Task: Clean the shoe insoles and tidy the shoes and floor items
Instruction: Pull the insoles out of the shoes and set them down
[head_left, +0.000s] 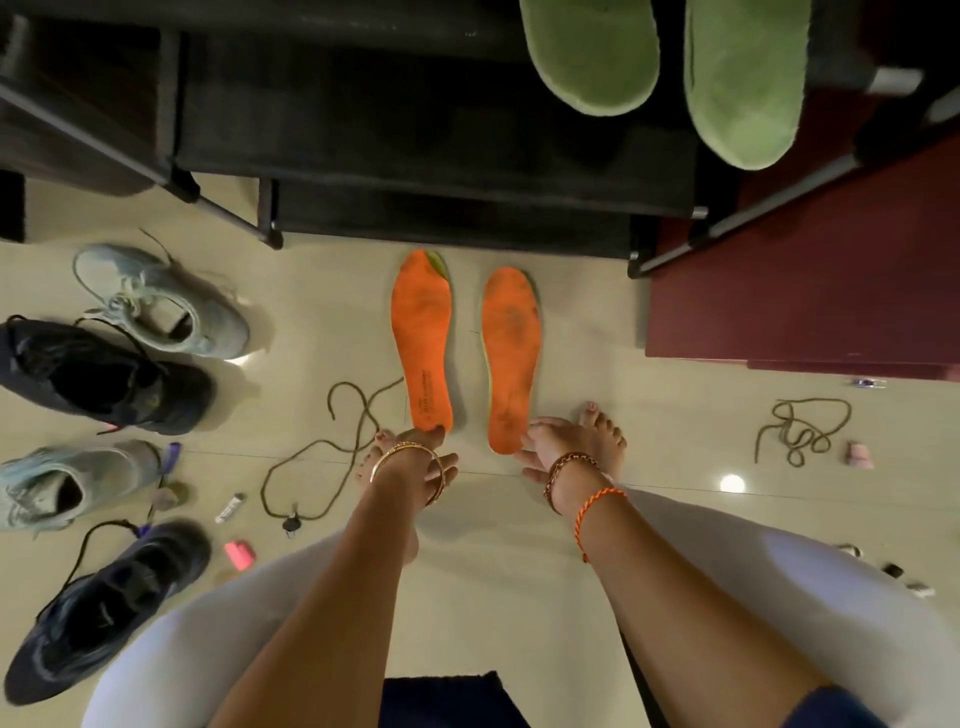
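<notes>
Left of both grips: four shoes (130, 374) lined up on the floor (322, 291), insoles out, clear of the work. A loose lace (322, 441) just beside the left hand (415, 452). Left grip at the heel of the left orange insole (422, 338), fingers reaching down, seemingly touching; cannot tell whether grasping. Right hand (545, 447) likewise at the heel of the right orange insole (511, 358), grasp unclear. Insoles flat, parallel, likely laid out for cleaning. Beyond the grips, two green insoles (665, 67) on the rack (415, 145), probably airing. Far right, another lace (800, 431).
</notes>
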